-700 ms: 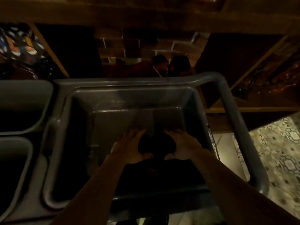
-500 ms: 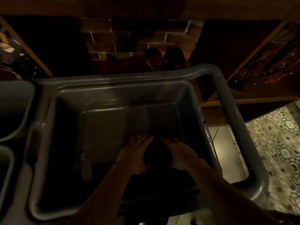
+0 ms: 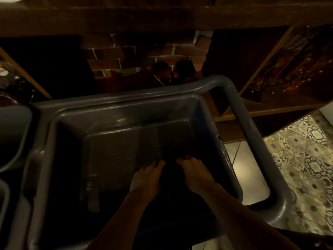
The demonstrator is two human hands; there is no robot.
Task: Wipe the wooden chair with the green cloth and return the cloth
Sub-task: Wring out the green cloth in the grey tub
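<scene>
Both my hands reach down into a deep grey plastic tub (image 3: 115, 114). Between them lies a dark bundle, the cloth (image 3: 171, 175); the light is too dim to show its green. My left hand (image 3: 146, 177) has its fingers curled over the cloth's left side. My right hand (image 3: 195, 175) grips its right side. The cloth rests low in the tub near the front right corner. No chair shows in this view.
The tub sits in a grey cart with a thick handle loop (image 3: 252, 141) on the right. More grey bins (image 3: 14, 134) stand at the left. A flat grey tool (image 3: 93, 197) lies in the tub. A brick wall (image 3: 133, 53) is behind; patterned floor tiles (image 3: 306, 159) are at the right.
My hands have drawn closer together on the cloth and sit lower toward the tub's front right. The view has shifted a little left.
</scene>
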